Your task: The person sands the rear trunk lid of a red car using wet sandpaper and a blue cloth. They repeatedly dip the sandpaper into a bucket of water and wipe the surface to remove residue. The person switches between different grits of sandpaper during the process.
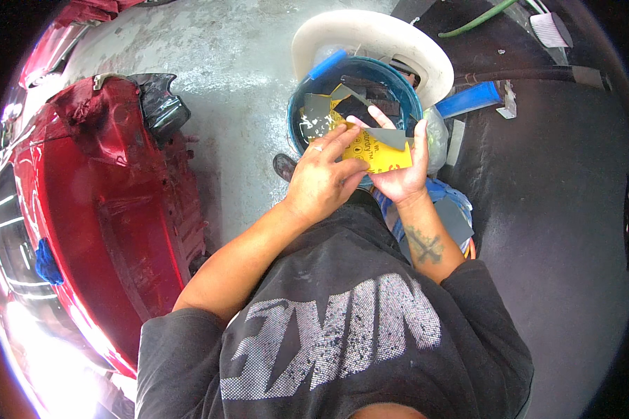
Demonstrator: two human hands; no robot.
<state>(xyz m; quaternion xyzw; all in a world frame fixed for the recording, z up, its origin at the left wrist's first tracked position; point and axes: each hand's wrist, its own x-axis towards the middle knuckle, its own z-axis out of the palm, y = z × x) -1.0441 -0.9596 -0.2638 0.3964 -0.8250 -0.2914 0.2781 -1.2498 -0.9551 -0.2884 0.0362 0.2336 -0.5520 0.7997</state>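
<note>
Both hands hold a sheet of sandpaper (pixel 377 159) above a blue bucket (pixel 297 98). Its printed yellow backing faces up, and a turned-over part shows the grey grit side. My left hand (pixel 326 166), with a ring on one finger, has its fingers laid over the sheet's left part. My right hand (pixel 407 174) supports the sheet from below, thumb up along its right edge and fingers behind it. More grey and yellow sandpaper pieces (pixel 318 108) show at the bucket's left side, behind my left fingers. Part of the bucket's inside is hidden by my hands.
To the left stands a red car body part (pixel 98 209) with a blue cloth (pixel 47 262) on it. A large white rounded piece (pixel 433 59) sits behind the bucket. A blue bar-shaped tool (pixel 472 99) and a clear plastic bag (pixel 437 140) are on the right. A green hose (pixel 479 19) lies farther back.
</note>
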